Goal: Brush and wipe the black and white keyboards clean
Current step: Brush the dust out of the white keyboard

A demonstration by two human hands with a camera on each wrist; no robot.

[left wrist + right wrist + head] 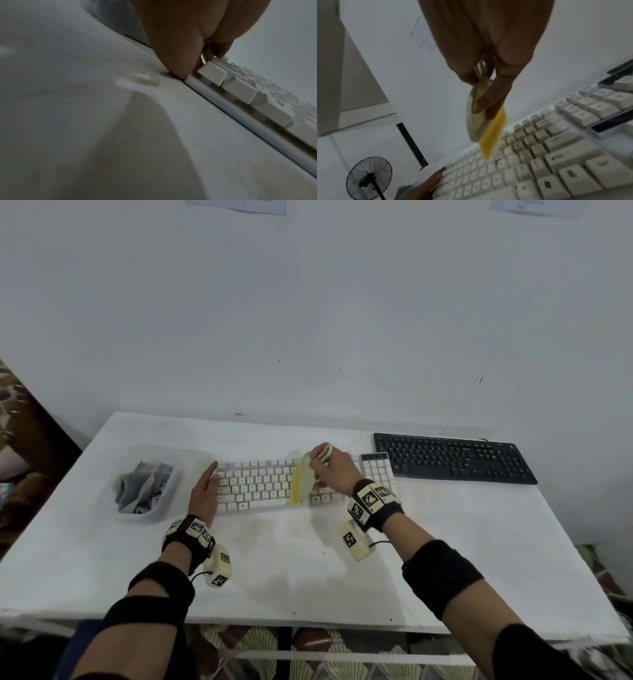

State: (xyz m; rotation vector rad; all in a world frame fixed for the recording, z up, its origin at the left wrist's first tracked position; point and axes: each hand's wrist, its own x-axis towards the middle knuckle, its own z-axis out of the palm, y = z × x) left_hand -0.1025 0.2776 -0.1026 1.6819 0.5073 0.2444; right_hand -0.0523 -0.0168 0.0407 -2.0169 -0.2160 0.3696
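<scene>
Two hands are working the white keyboard [301, 484] lying crosswise on the desk [445, 542]: left hand [205, 491] is bracing its left end with straight fingers, right hand [334, 470] is pinching the yellow brush [303, 482] directly above mid-keys.

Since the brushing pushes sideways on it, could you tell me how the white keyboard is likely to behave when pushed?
The white keyboard probably slides easily: it lies flat on a smooth table, and the left hand braces its left end. It looks stiff, a rigid slab, so it should move as one piece. The brush in the right hand likely pushes only lightly.
</scene>
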